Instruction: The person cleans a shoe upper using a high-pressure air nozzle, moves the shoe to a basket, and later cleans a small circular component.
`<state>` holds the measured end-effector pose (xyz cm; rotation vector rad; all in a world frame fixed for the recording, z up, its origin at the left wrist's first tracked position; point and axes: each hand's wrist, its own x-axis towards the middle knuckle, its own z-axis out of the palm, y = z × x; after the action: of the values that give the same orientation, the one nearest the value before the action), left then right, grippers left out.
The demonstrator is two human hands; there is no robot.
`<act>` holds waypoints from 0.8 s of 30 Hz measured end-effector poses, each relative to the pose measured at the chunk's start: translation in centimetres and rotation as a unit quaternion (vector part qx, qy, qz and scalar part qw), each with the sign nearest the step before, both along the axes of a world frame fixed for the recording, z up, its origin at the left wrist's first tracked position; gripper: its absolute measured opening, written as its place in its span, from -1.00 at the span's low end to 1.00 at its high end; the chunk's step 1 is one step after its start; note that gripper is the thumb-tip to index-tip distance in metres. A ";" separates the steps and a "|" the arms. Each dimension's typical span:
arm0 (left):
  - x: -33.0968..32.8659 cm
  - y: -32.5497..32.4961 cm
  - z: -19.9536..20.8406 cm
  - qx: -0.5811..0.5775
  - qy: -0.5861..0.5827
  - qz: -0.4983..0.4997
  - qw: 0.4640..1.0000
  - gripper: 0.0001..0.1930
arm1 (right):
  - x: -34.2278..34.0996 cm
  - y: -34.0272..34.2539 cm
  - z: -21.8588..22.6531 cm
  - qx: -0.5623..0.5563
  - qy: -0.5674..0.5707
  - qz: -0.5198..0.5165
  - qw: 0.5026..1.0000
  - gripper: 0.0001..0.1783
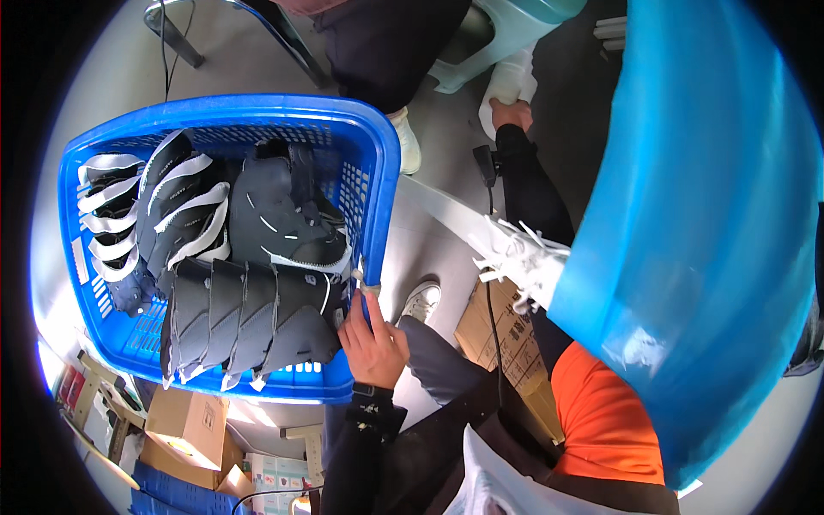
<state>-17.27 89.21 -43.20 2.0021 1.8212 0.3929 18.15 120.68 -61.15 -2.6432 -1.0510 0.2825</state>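
My left hand point(375, 345) is at the right rim of a blue plastic basket point(384, 197), its fingers closed over the edge. Inside lie several dark grey shoe uppers point(249, 313), nested in a row near the front. Behind them are more black uppers with white trim point(193, 206) and a larger dark pile point(283, 215). My right hand point(512, 118) is stretched far forward, its fingers closed around a white object point(513, 79) beside a pale green stool. The object's kind is unclear.
A large blue curved plastic surface point(687, 215) fills the right side. Next to it hangs a bunch of white strips point(524, 262). Another seated person point(386, 51) and a pale green stool point(472, 60) are ahead. Cardboard boxes point(189, 425) stand at the lower left.
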 end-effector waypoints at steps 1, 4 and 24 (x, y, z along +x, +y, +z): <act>0.4 0.1 0.0 0.003 -0.001 -0.003 1.000 -0.24 | 1.6 -1.3 -0.3 0.022 -0.014 0.011 1.000 -0.23; 0.3 -0.3 -0.1 0.001 0.018 -0.008 1.000 -0.22 | 1.9 -5.6 2.1 0.062 0.133 0.001 0.989 -0.30; -24.0 -10.0 14.6 -0.380 0.135 -0.254 0.879 -0.40 | -12.7 -52.5 52.7 -0.084 0.358 -0.024 0.929 -0.37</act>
<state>-41.25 79.19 -28.65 1.8704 1.1944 -0.6880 5.43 68.15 -8.43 -2.3548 -0.7254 1.2563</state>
